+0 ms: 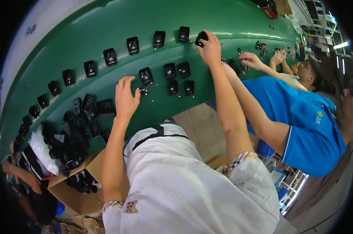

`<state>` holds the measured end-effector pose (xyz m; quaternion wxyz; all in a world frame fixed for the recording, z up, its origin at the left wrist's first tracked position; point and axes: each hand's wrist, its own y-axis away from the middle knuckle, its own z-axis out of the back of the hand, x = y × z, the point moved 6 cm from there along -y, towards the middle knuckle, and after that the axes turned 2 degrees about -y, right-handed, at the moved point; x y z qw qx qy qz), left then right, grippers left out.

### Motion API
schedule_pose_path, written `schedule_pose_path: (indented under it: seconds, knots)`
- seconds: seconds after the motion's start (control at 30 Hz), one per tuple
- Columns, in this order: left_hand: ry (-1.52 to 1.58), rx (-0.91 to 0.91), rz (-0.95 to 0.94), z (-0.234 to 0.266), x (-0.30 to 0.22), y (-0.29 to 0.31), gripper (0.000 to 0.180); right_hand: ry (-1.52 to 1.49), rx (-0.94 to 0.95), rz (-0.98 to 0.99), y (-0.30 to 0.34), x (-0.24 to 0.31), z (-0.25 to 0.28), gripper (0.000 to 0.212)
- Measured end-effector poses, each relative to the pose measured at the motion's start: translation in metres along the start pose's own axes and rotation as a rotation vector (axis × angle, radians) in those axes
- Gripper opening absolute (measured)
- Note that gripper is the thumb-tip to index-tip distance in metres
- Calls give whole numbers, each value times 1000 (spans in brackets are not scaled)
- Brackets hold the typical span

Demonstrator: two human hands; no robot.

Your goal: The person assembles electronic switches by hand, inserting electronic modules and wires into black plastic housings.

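My right hand [210,50] is stretched out over the green bench and grips a small black plastic housing [201,38] at its edge between thumb and fingers. Just left of it stands another black housing [184,34] with a thin red wire. My left hand [126,98] is over the bench nearer to me, its fingers apart and nothing visible in them. Beside its thumb lies a cluster of small parts with wires [145,91]. A black housing [145,75] lies just beyond that cluster.
A long row of black housings [110,57] curves along the green bench [106,23]. Several more [169,71] lie nearer. Dark cases are heaped by a clear plastic bag [43,152] and a cardboard box [69,191]. A person in blue [301,113] works close at right.
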<state>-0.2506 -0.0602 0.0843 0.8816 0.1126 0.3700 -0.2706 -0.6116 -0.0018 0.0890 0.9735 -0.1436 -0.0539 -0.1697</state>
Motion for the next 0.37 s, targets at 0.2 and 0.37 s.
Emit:
schedule_pose_path:
  seconds: [0.2,0.37]
  knots:
    - [-3,7,3,-14,1,-28,42,75,171,185,-40,-36,-31,29]
    - [8,66,110,-20,15,-30,42,80,301,260,-56,-49,-45,30]
